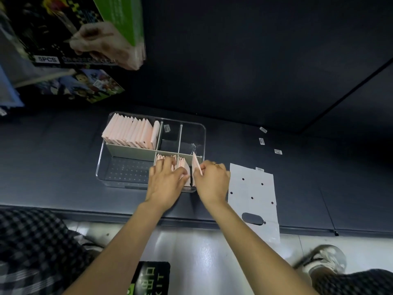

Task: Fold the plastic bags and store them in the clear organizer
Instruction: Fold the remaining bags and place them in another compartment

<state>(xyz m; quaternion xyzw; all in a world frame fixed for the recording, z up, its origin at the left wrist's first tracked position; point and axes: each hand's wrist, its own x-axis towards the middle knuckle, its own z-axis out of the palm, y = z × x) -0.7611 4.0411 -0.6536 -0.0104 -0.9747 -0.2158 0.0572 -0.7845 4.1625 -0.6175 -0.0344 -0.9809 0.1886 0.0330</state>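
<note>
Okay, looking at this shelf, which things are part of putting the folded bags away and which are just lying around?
Part of the job:
clear organizer
row of folded pink bags
folded pink bag pinched by the right hand
left hand pressing on the stored bags

Just lying about:
flat white bag with holes
small stickers
toy boxes

— What can we read here?
— We make out "5PCS" on a white label on the box at upper left. The small stickers are too small for us, the dark mat's print unclear
</note>
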